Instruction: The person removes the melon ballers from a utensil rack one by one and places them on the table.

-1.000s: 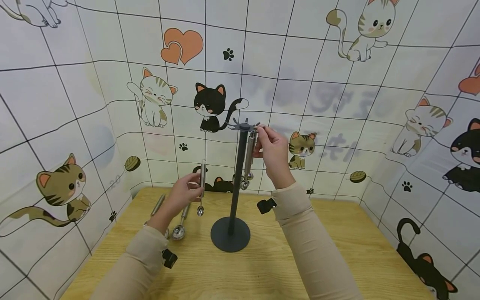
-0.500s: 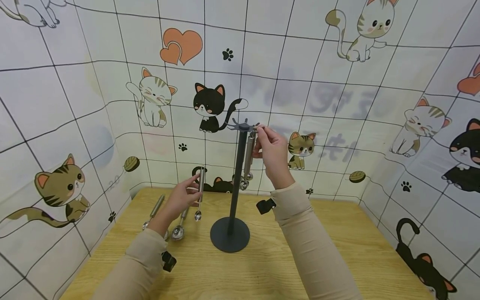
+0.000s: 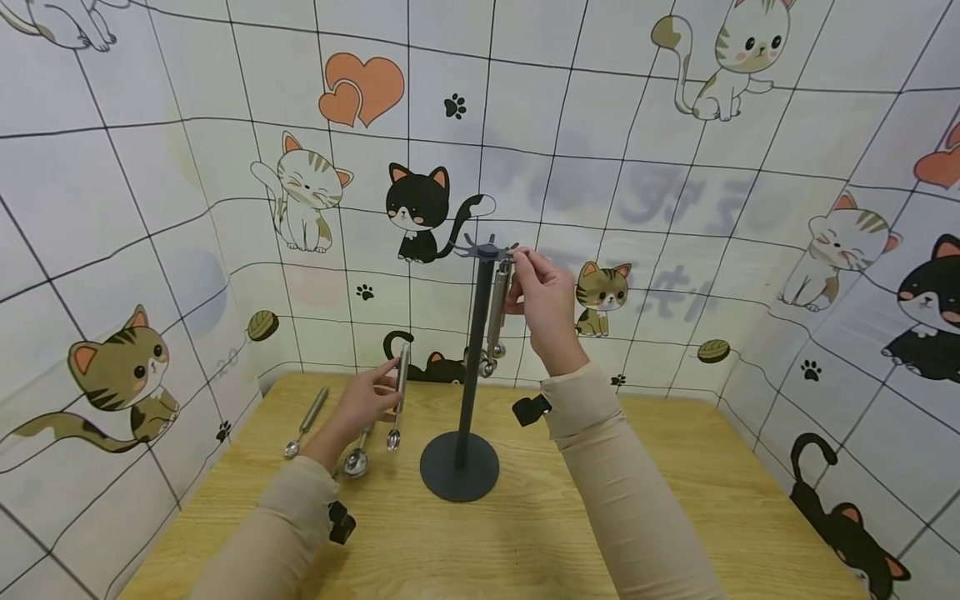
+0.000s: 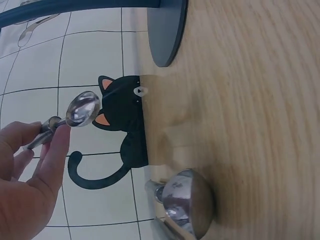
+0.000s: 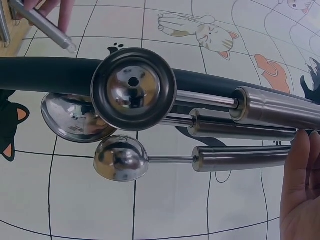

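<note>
My left hand (image 3: 363,404) pinches a steel melon baller (image 3: 402,375) by its handle, bowl downward, left of a dark stand (image 3: 471,367). The left wrist view shows its small shiny bowl (image 4: 84,109) above the fingertips. At the top of the stand, my right hand (image 3: 551,304) pinches the upper end of a hanging melon baller (image 3: 498,308); the hook is covered by my fingers. In the right wrist view several steel scoops hang close together, one with a holed round bowl (image 5: 134,82), another with a smaller bowl (image 5: 121,159).
On the wooden table (image 3: 570,500), a larger round scoop (image 3: 356,462) lies partly behind my left hand. Farther left lies another slim scoop (image 3: 307,421). The stand's round base (image 3: 460,475) sits mid-table. A cat-print wall sheet (image 3: 585,192) encloses the back and sides.
My left hand has lowered the melon baller and shifted it slightly left, towards the table. My right hand stays at the top of the stand, nearly still.
</note>
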`<state>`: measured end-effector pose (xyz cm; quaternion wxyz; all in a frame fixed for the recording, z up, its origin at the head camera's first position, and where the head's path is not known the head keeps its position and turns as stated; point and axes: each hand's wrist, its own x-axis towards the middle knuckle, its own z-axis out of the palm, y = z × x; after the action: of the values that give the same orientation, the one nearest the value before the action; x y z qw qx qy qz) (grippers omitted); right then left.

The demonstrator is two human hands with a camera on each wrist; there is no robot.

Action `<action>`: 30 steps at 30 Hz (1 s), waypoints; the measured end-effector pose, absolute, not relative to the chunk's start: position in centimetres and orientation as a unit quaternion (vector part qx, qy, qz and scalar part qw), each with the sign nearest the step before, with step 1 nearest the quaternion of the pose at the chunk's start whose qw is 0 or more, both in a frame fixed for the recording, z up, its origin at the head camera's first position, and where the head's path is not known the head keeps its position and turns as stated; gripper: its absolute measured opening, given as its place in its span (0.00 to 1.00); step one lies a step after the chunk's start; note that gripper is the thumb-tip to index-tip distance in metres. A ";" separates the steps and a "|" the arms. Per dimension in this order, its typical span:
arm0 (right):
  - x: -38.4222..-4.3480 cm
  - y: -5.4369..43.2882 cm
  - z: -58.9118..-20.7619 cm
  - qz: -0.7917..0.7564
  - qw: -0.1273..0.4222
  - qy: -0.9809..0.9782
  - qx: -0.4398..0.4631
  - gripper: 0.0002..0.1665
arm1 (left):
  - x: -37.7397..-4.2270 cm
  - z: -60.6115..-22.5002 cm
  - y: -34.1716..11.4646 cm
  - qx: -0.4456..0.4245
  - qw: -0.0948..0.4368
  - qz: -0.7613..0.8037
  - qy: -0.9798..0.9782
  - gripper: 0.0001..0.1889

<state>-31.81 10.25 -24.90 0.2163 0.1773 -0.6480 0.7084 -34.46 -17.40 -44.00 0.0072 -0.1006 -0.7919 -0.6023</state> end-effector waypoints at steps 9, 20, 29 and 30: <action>-31.8 10.3 -24.8 0.706 0.223 -0.648 0.179 0.18 | -34.7 -45.1 -17.0 -0.067 -0.022 -0.595 -0.800 0.38; -31.7 10.2 -25.0 0.700 0.225 -0.655 0.176 0.19 | -34.7 -46.8 -17.1 -0.048 -0.066 -0.601 -0.795 0.36; -31.7 10.1 -25.1 0.700 0.224 -0.657 0.169 0.19 | -35.3 -47.8 -17.2 -0.017 -0.102 -0.609 -0.786 0.36; -31.7 10.0 -25.1 0.700 0.224 -0.657 0.167 0.19 | -35.3 -47.8 -17.3 -0.014 -0.107 -0.604 -0.790 0.37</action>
<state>-31.74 10.04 -25.08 0.2239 0.1674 -0.6568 0.7003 -35.32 -17.26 -47.81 -0.1074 -0.0142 -0.7896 -0.6040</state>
